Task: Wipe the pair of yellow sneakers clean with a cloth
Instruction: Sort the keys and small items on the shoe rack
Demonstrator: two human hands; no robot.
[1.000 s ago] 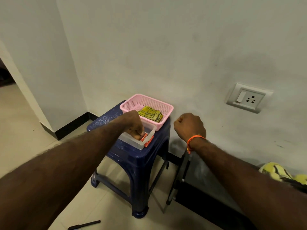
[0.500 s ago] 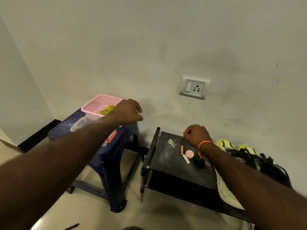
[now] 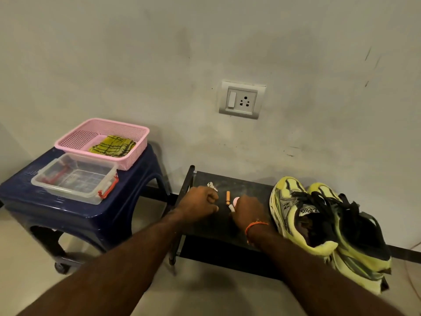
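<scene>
I am observing both hands over the black shoe rack (image 3: 227, 226), fingers curled. The left hand (image 3: 198, 202) is showing a closed grip with nothing visible in it. The right hand (image 3: 247, 212) is lying against a small pink item (image 3: 236, 199); I cannot tell whether its grip is holding anything. The yellow sneakers (image 3: 319, 226) are sitting side by side on the rack's right end. The checked yellow cloth (image 3: 112, 146) is lying in the pink basket (image 3: 77, 139) on the blue stool (image 3: 68, 215), beside a clear container (image 3: 75, 179).
</scene>
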